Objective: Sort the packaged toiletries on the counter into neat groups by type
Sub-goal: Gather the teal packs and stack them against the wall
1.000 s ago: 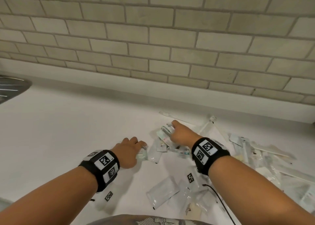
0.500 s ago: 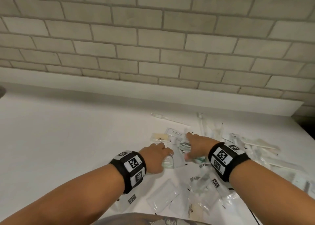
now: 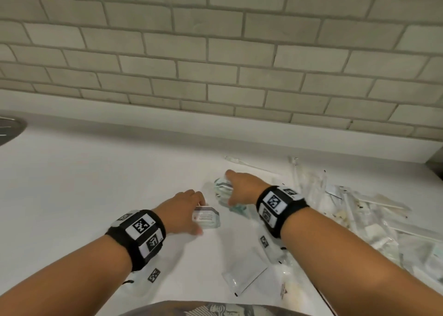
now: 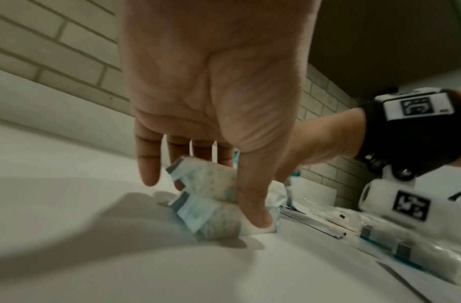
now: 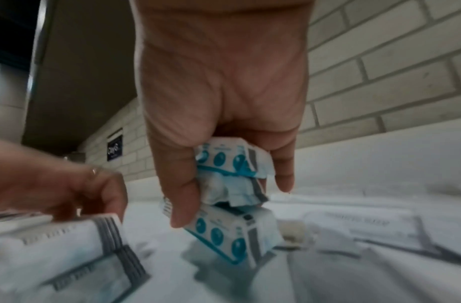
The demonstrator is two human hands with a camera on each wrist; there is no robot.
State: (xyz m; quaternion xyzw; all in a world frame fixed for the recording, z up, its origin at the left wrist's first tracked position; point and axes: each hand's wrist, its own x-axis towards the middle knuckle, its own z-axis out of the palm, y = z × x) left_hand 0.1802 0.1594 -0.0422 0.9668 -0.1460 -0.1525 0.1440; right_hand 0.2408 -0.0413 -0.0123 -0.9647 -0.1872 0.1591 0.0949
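Left arm: extended forward over the counter, black wristband at the wrist.
Left hand [image 3: 183, 211]: palm down, thumb and fingers pinching a stack of small packets [image 3: 206, 217].
Right arm: extended forward, black wristband at the wrist.
Right hand [image 3: 242, 191]: palm down, fingers curled round a stack of teal-printed packets [image 5: 231, 196].

Soft, even overhead light, white surface [image 3: 96, 184] bright, faint shadows under both hands, wall tiles [image 3: 215, 52] bowed by wide-angle lens, wrist views motion-blurred, edges smeared
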